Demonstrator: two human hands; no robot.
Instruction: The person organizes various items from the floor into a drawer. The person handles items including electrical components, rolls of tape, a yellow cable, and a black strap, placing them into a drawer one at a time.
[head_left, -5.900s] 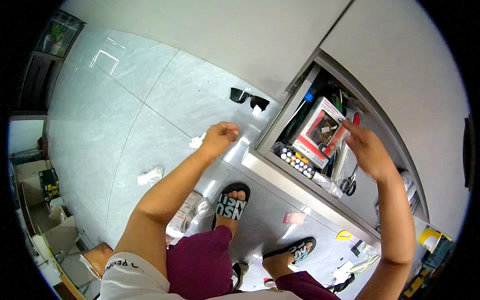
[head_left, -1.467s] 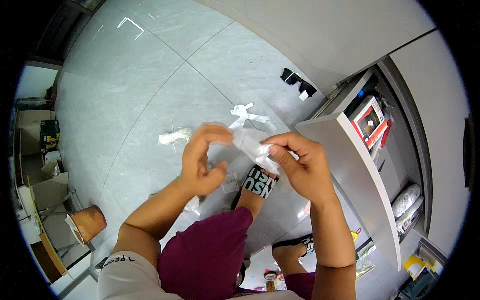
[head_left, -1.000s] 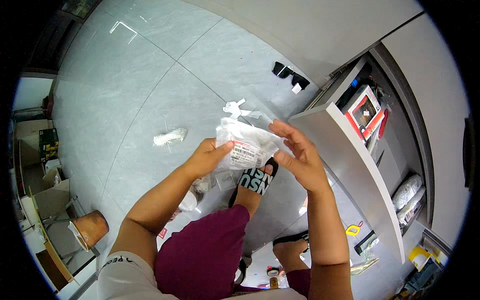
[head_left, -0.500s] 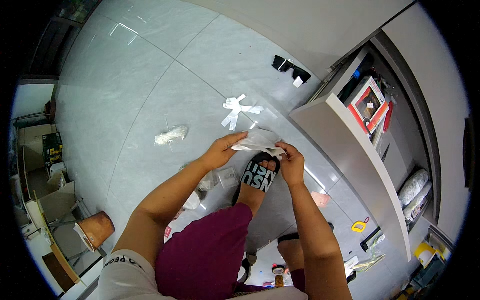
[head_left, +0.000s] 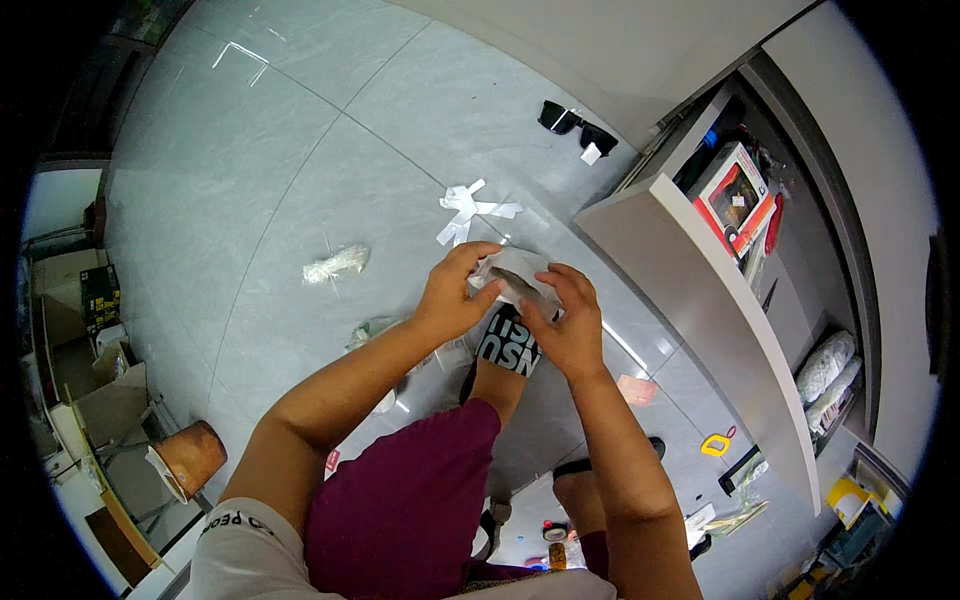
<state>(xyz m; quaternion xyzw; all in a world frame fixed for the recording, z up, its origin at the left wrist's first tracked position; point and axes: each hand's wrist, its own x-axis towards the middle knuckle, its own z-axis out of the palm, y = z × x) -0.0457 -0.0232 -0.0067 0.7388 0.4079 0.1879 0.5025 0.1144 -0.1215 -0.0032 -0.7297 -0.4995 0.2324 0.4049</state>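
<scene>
A small clear plastic bag (head_left: pixel 512 275) with something dark inside is held in front of me, above my sandalled foot (head_left: pixel 507 345). My left hand (head_left: pixel 455 295) pinches its left edge with fingers and thumb. Gripping the right side is my right hand (head_left: pixel 567 325), thumb on top of the bag. Both hands are close together, almost touching. What is in the bag is too small to tell.
An open grey drawer (head_left: pixel 700 300) at the right holds a red and white box (head_left: pixel 735 195) and other items. On the tiled floor lie white paper strips (head_left: pixel 470 208), a crumpled wrapper (head_left: pixel 335 264), black sunglasses (head_left: pixel 575 125), a yellow tape measure (head_left: pixel 716 446) and a pink card (head_left: pixel 636 388).
My hands took a plastic bag, spread it wide a second ago, then drew together and lower. The bag is now bunched small between them.
</scene>
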